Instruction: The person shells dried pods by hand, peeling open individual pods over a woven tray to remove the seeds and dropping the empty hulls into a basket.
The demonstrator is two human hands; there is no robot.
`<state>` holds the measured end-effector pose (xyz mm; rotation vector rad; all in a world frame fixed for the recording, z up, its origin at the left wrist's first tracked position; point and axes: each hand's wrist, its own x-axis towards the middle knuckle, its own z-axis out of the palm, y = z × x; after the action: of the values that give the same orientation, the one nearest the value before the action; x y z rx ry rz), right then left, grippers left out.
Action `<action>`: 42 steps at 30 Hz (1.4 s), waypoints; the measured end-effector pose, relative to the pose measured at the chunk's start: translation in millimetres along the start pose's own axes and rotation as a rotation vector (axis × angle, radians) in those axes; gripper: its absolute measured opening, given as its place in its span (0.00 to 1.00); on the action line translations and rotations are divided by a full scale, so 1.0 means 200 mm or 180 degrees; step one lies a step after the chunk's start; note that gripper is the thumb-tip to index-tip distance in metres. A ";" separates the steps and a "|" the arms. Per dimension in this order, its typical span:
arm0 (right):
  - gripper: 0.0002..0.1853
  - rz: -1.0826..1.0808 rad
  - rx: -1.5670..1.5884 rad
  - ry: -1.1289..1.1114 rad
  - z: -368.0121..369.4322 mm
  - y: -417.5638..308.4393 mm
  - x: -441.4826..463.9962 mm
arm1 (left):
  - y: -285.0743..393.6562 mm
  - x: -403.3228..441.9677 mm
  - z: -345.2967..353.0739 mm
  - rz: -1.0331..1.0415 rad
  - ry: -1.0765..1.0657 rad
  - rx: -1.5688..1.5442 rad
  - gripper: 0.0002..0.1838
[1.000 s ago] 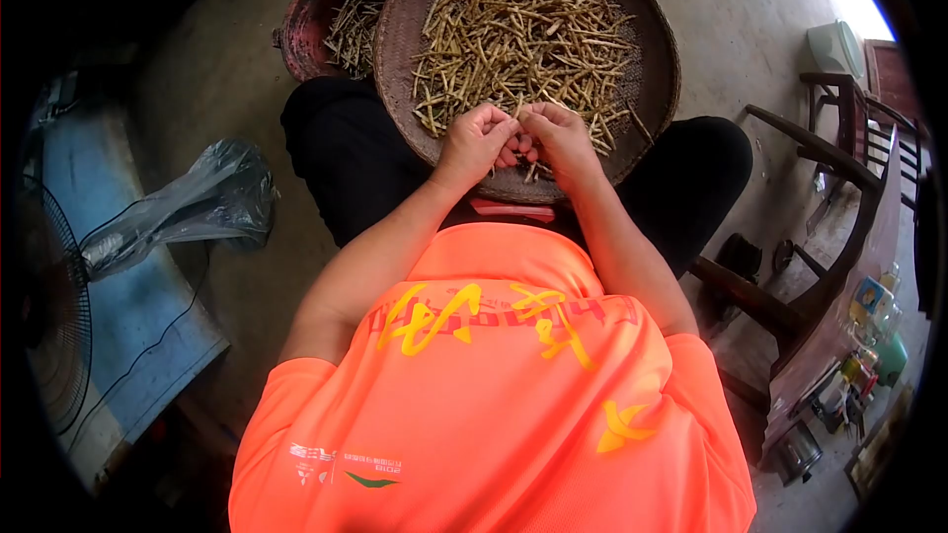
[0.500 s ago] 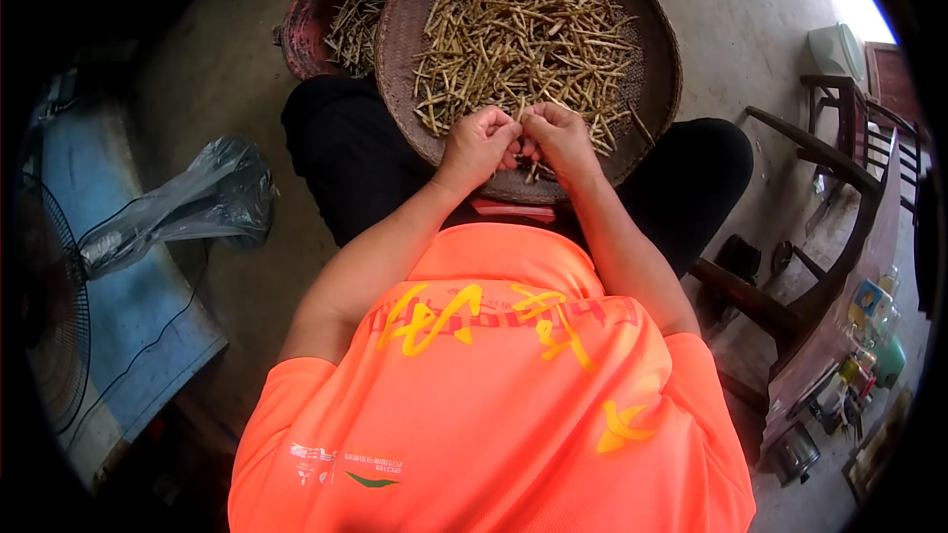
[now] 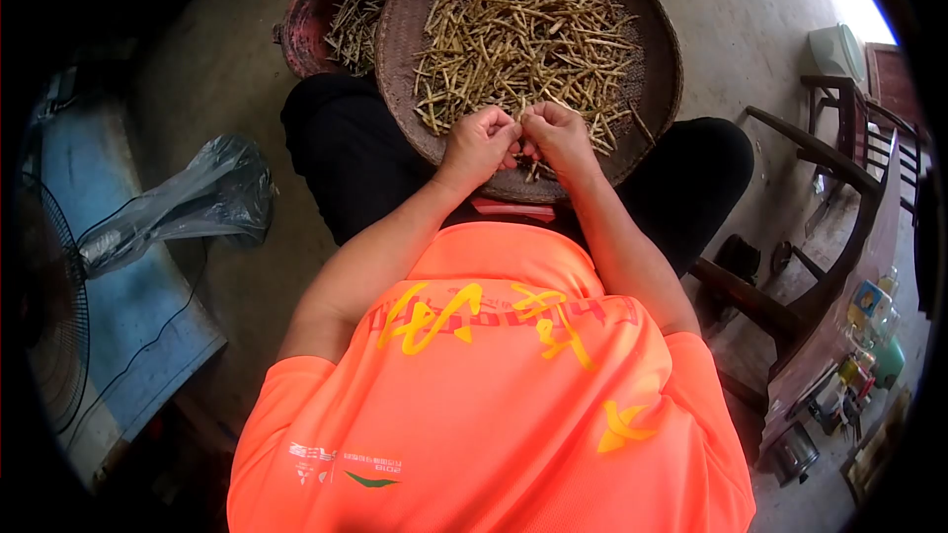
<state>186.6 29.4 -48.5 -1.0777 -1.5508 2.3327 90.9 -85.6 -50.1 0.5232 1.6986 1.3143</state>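
Observation:
Heaped in a round woven basket across my lap are many dry, yellowish-brown bean pods. Over the near part of the basket, my left hand and my right hand meet with their fingertips pinched together. Between them they grip a bean pod, mostly hidden by the fingers. A few loose pods lie in the basket just beneath my hands.
To the left of the basket stands a reddish tub with more pods or husks. A clear plastic bag lies on a blue board, beside a fan. Wooden chairs are at the right.

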 end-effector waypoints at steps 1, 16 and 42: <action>0.06 0.0012 0.0019 0.0045 0.01 -0.01 0.00 | 0.00 0.00 0.00 -0.0049 -0.0001 -0.0122 0.08; 0.05 -0.0041 0.0202 0.0137 0.04 0.05 0.01 | -0.04 0.01 -0.02 -0.0481 -0.0247 -0.1294 0.09; 0.05 -0.0057 0.0154 0.0183 0.03 0.04 0.01 | 0.00 0.03 -0.03 -0.0592 -0.0399 -0.1054 0.06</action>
<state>183.4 22.0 -55.5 -1.1050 -1.4702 2.2941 83.3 -83.2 -53.2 0.2422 1.3568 1.3610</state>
